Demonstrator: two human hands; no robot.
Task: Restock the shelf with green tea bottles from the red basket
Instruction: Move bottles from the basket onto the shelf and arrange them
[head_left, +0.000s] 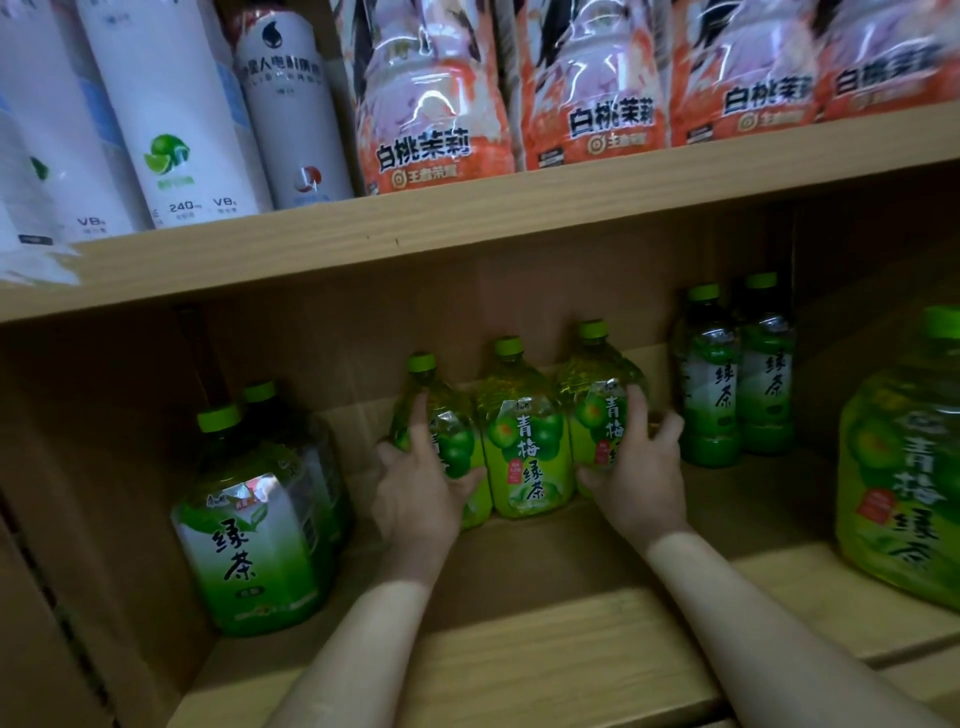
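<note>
Three green tea bottles (527, 452) stood upright, caps toward 12 o'clock; left hand (415, 493) gripped the 9 o'clock bottle (457, 441), right hand (641, 467) the 3 o'clock bottle (597, 415).

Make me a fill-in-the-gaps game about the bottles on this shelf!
1. The left hand and right hand grip the ends of a row of ___ bottles.
2. Their caps are ___.
3. The orange packs stand on the shelf ___ the hands.

Missing words: three; green; above.
</note>
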